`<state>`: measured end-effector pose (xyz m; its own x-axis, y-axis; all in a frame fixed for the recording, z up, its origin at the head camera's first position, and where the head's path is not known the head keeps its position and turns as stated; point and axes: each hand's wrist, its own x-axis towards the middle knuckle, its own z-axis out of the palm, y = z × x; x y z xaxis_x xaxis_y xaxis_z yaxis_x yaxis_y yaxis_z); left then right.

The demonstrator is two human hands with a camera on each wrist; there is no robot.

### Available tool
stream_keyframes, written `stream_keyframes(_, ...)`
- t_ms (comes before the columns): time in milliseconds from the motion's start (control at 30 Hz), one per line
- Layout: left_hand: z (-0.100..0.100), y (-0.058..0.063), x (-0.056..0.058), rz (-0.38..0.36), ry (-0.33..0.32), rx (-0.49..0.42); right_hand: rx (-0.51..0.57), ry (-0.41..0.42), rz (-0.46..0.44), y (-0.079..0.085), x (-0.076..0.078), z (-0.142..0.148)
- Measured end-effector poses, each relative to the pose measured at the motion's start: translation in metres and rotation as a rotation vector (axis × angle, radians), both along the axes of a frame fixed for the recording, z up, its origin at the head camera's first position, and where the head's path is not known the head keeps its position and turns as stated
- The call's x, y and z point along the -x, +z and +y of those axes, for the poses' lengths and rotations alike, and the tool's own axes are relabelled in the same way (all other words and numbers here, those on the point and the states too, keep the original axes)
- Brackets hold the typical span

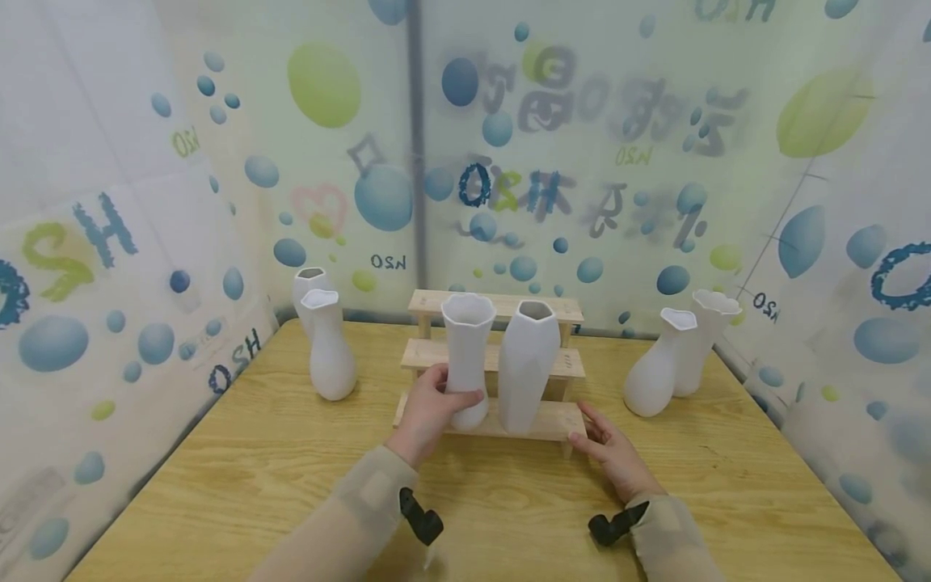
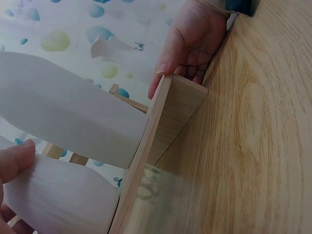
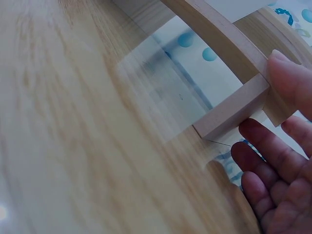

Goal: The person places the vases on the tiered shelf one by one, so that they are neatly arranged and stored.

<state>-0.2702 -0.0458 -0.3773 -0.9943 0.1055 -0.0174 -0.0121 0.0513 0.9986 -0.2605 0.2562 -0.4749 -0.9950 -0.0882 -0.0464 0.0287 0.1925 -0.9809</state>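
Note:
My left hand (image 1: 429, 408) grips the lower part of a white vase (image 1: 468, 323) with a scalloped rim, thumb across its front. This vase stands upright on the lowest step of a three-tier wooden stand (image 1: 541, 422). Close to its right, a faceted white vase (image 1: 529, 356) with an angular mouth stands on the same step. At the step's right end, my right hand (image 1: 614, 457) holds the corner of the stand. In the right wrist view the thumb (image 3: 287, 80) lies on the board, with the fingers beside the stand's leg (image 3: 234, 109).
At the table's back left stand two white vases, a round-bellied one (image 1: 332, 356) in front of a second one (image 1: 301, 284). Two more are at the right, a leaning-necked vase (image 1: 652, 376) and a ruffled-rim vase (image 1: 705, 343). A printed curtain (image 1: 618, 242) hangs behind the wooden table (image 1: 502, 509).

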Motion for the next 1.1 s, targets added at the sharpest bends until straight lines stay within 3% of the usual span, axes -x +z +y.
stream_keyframes(267, 0.0, -0.023, 0.015, 0.018, 0.011, -0.007, 0.014, -0.011, 0.01, -0.001, 0.002, -0.001)
stream_keyframes(500, 0.0, -0.028, 0.014, 0.061, 0.0, 0.007, 0.022, -0.012, 0.01, -0.002, 0.002, -0.001)
stream_keyframes(700, -0.006, -0.028, 0.006, 0.078, -0.012, 0.054, 0.017, -0.013, 0.01, -0.002, 0.002, -0.001)
stream_keyframes(800, -0.015, -0.029, -0.001, 0.106, 0.017, 0.124, 0.017, -0.013, 0.01, -0.001, 0.002, -0.001)
stream_keyframes(967, -0.04, -0.029, -0.013, 0.146, 0.041, 0.139, 0.024, -0.012, 0.009, -0.001, 0.001, -0.002)
stream_keyframes(1100, -0.066, -0.027, -0.013, 0.193, 0.091, 0.157, 0.024, -0.015, 0.012, -0.001, 0.001, -0.002)
